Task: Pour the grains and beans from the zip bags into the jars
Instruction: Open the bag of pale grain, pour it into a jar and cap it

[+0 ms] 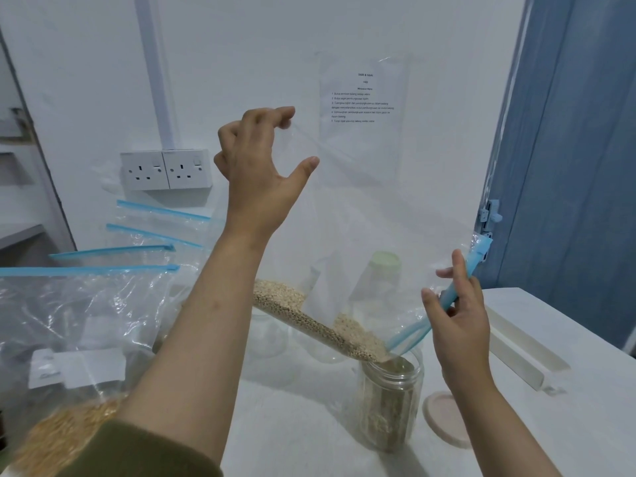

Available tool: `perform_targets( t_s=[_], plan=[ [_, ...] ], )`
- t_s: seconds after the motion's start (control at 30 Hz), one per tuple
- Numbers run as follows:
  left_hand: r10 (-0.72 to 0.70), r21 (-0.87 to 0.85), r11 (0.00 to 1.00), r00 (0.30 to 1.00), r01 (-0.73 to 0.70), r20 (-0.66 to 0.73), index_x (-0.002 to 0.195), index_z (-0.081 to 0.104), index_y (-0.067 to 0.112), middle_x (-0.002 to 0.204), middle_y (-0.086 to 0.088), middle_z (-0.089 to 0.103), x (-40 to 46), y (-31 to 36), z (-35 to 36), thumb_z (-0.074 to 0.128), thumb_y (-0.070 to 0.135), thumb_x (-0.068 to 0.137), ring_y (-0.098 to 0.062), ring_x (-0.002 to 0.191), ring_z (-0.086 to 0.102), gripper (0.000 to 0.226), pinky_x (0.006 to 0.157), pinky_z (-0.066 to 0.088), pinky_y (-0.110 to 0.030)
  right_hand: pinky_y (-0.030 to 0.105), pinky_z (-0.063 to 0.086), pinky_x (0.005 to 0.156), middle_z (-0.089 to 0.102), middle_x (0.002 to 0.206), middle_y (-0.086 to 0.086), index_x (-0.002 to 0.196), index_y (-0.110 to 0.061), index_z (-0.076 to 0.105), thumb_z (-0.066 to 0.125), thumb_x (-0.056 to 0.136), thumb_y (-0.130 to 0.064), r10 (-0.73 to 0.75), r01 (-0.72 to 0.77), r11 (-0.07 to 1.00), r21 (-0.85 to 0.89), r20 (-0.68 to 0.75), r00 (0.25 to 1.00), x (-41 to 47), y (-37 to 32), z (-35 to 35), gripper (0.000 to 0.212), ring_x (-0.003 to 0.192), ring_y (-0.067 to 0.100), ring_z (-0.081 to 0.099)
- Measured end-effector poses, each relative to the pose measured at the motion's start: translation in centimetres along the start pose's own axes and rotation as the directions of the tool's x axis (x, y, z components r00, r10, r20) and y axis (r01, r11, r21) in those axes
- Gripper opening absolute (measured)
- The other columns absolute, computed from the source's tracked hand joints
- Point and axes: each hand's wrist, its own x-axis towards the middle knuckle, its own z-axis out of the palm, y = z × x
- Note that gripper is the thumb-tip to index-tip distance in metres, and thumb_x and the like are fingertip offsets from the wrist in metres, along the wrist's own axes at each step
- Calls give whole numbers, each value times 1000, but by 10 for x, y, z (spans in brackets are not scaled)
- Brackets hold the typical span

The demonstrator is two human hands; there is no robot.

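Both my hands held the clear plastic zip bag (344, 215) tilted: left hand (256, 166) pinched its raised bottom corner, right hand (457, 318) gripped the blue zipper mouth, so pale grains (320, 325) slid into the clear jar (390, 404) on the white desk (303, 425).

Soft, cool, even light fills the scene, with a bluish-white cast on the wall (86, 80) and the worktop (292, 425). No single source shows; shadows are faint, only a soft grey patch beside the jar (390, 404). Small white glints of glare break across the crinkled plastic of the zip bags (86, 321) at the left. The wide lens bends straight lines near the edges: the blue door (585, 132) at the right leans inward. The centre is fairly sharp, though the printed sheet (361, 98) is too small to read. The olive sleeve (144, 452) and yellow grains (62, 438) at the lower left are blurred.
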Motion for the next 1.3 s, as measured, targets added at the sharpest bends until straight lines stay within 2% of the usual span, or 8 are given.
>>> perform_targets(
  t_s=[0.43,0.6,0.73,0.83,0.9,1.03,1.13,1.3],
  plan=[
    [16,10,1000,1000,-16,-6,131,55,28,120,18,50,0,4,4,72,43,80,-12,118,37,56,81,23,-26,9,46,76,50,111,-12,152,-36,35,61,97,-9,20,-19,999,-33,12,1000,11,10,2,67,93,2,50],
    [18,13,1000,1000,-17,-8,131,55,28,120,19,49,-1,3,4,72,41,80,-14,119,38,56,84,25,-27,14,46,77,51,109,-17,152,-39,35,62,96,-10,11,-11,998,-58,5,1000,10,14,1,68,100,6,51],
    [16,6,1000,1000,-16,-9,131,55,28,121,15,52,-2,2,5,72,41,80,-14,119,38,56,84,25,-27,26,46,81,52,105,-27,151,-39,35,63,96,-14,-16,16,993,-117,-1,1000,7,16,0,67,107,12,48],
    [18,9,1000,1000,-18,-15,131,55,27,121,17,51,-2,3,5,72,41,80,-11,118,36,56,84,25,-27,22,45,87,48,112,-14,149,-37,39,65,94,-19,-10,3,988,-153,-40,999,3,15,0,64,114,12,44],
    [20,8,1000,1000,-20,-17,131,55,27,120,19,49,-2,3,6,72,41,80,-10,117,35,55,83,24,-27,27,42,94,39,117,-6,147,-35,45,69,92,-21,-17,0,980,-200,-83,996,2,15,1,62,117,14,40],
    [25,14,1000,1000,-25,-12,131,55,27,121,17,51,-3,4,6,72,42,80,-14,118,38,55,83,24,-27,28,40,94,34,111,-4,127,-33,60,75,87,-22,-75,34,963,-266,-144,987,-1,13,1,44,109,14,36],
    [26,13,1000,1000,-26,-8,131,55,28,119,20,48,-3,5,6,72,42,80,-13,118,37,56,84,24,-27,30,37,87,44,107,0,117,-32,65,75,86,-21,-190,138,906,-400,-93,977,1,11,1,34,103,15,36],
    [29,16,999,1000,-29,-11,131,55,27,119,22,46,-3,7,6,73,40,80,-12,117,36,55,82,23,-26,31,21,82,54,105,3,105,-23,74,78,83,-15,-400,314,686,-657,21,916,12,6,2,24,103,24,39]
  ],
)
